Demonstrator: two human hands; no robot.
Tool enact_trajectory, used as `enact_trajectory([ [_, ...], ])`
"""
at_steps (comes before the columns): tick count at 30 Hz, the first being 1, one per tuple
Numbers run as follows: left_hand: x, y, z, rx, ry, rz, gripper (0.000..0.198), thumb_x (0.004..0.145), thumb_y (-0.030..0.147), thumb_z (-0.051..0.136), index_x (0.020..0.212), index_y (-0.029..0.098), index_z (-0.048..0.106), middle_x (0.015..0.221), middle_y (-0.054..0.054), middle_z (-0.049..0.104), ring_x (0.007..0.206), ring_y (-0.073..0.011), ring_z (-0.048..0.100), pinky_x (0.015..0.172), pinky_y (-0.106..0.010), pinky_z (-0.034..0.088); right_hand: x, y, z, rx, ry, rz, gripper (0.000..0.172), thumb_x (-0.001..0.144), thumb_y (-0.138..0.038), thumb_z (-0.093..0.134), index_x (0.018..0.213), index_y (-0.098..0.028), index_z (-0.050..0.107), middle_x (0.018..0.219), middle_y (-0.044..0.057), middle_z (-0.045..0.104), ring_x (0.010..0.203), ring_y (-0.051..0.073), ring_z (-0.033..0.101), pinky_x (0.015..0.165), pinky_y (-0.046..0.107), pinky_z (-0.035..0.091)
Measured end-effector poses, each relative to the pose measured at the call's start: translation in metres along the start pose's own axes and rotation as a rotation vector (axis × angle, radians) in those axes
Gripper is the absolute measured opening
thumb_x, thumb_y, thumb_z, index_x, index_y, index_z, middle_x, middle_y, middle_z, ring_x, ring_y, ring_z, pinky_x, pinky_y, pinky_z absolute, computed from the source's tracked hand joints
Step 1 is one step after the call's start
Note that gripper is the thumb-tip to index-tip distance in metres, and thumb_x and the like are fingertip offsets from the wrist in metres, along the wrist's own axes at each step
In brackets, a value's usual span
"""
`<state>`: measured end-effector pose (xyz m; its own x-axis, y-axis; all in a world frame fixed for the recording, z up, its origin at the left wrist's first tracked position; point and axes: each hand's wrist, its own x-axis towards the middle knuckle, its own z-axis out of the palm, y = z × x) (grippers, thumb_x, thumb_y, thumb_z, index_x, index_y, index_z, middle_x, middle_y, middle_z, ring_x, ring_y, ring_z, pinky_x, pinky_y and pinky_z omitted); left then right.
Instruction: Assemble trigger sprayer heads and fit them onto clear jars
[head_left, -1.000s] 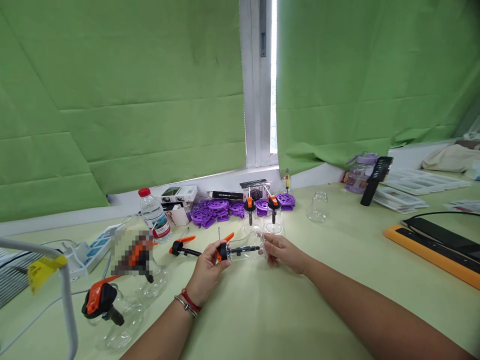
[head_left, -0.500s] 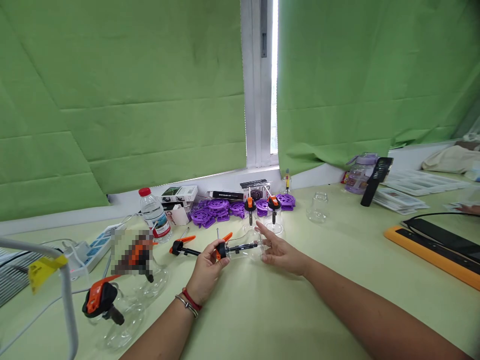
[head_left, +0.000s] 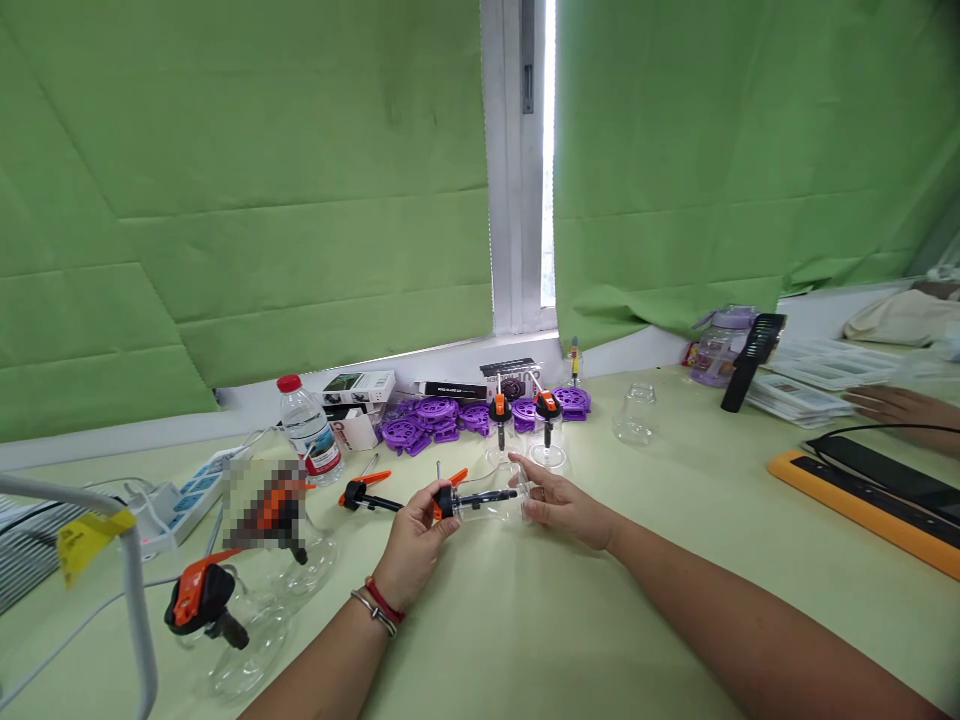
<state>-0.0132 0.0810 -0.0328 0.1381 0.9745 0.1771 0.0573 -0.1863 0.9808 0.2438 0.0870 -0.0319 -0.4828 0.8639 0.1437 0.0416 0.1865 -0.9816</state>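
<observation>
A clear bottle [head_left: 489, 492] with a black and orange cap lies on its side between my hands, a black tube running inside it. My left hand [head_left: 415, 528] grips the bottle at its cap end. Around the bottle's base, the fingers and thumb of my right hand [head_left: 559, 505] are curled. Beside my left hand a loose black and orange cap with a tube [head_left: 367, 495] rests on the table. Just beyond the held bottle, two similar capped bottles [head_left: 547, 430] stand upright.
Two more capped bottles [head_left: 247, 640] are at the left, partly pixelated. Purple plastic parts [head_left: 427, 420], a red-capped water bottle [head_left: 313, 440] and small boxes line the back. A clear jar [head_left: 637, 415] stands right of centre. At right lie an orange-and-black device [head_left: 870, 510] and another person's hand [head_left: 904, 408].
My right hand has shifted slightly at the bottle's base, its fingers lower. Another person's hand has come further into view at the right. My left hand keeps its hold.
</observation>
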Motion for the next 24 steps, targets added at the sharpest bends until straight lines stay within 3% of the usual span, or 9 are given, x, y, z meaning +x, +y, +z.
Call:
enact_trajectory([
  [6, 0.0004, -0.0033, -0.0012, 0.038, 0.017, 0.079, 0.049, 0.065, 0.028, 0.075, 0.111, 0.018, 0.063, 0.106, -0.008, 0.060, 0.100, -0.0228, 0.055, 0.093, -0.037, 0.042, -0.0018, -0.0030, 0.0044, 0.088, 0.025, 0.092, 0.076, 0.081, -0.052, 0.062, 0.146, -0.035, 0.026, 0.117, 0.006, 0.045, 0.066, 0.009, 0.054, 0.058, 0.027, 0.040],
  [12, -0.0003, 0.0009, -0.0013, 0.100, 0.015, 0.126, 0.047, 0.066, 0.028, 0.073, 0.112, 0.019, 0.064, 0.106, -0.007, 0.059, 0.099, -0.0228, 0.055, 0.095, -0.040, 0.041, -0.0047, -0.0067, 0.0083, 0.209, 0.008, 0.179, 0.082, 0.081, -0.053, 0.061, 0.148, -0.032, 0.018, 0.079, -0.003, 0.049, 0.054, 0.008, 0.049, 0.049, 0.023, 0.030],
  [16, -0.0007, 0.0012, -0.0020, 0.148, 0.015, 0.151, 0.046, 0.068, 0.029, 0.072, 0.112, 0.019, 0.064, 0.107, -0.007, 0.059, 0.101, -0.0237, 0.055, 0.097, -0.042, 0.040, -0.0051, -0.0060, 0.0099, 0.231, 0.009, 0.205, 0.083, 0.082, -0.055, 0.059, 0.149, -0.030, 0.017, 0.071, -0.005, 0.047, 0.050, 0.007, 0.047, 0.048, 0.022, 0.029],
  [21, -0.0015, -0.0010, -0.0027, 0.241, 0.005, 0.185, 0.047, 0.075, 0.031, 0.066, 0.120, 0.020, 0.059, 0.111, -0.008, 0.058, 0.106, -0.0233, 0.054, 0.099, -0.040, 0.040, -0.0025, -0.0052, 0.0075, 0.220, 0.028, 0.204, 0.077, 0.079, -0.056, 0.061, 0.144, -0.032, 0.027, 0.078, -0.003, 0.050, 0.055, 0.009, 0.052, 0.044, 0.021, 0.027],
  [24, -0.0030, 0.0006, -0.0029, 0.331, -0.011, 0.233, 0.049, 0.080, 0.033, 0.062, 0.127, 0.021, 0.054, 0.119, -0.009, 0.056, 0.111, -0.0233, 0.052, 0.101, -0.039, 0.038, -0.0013, -0.0053, 0.0026, 0.181, 0.045, 0.153, 0.073, 0.072, -0.048, 0.071, 0.135, -0.031, 0.038, 0.098, 0.002, 0.053, 0.073, 0.013, 0.057, 0.052, 0.022, 0.039],
])
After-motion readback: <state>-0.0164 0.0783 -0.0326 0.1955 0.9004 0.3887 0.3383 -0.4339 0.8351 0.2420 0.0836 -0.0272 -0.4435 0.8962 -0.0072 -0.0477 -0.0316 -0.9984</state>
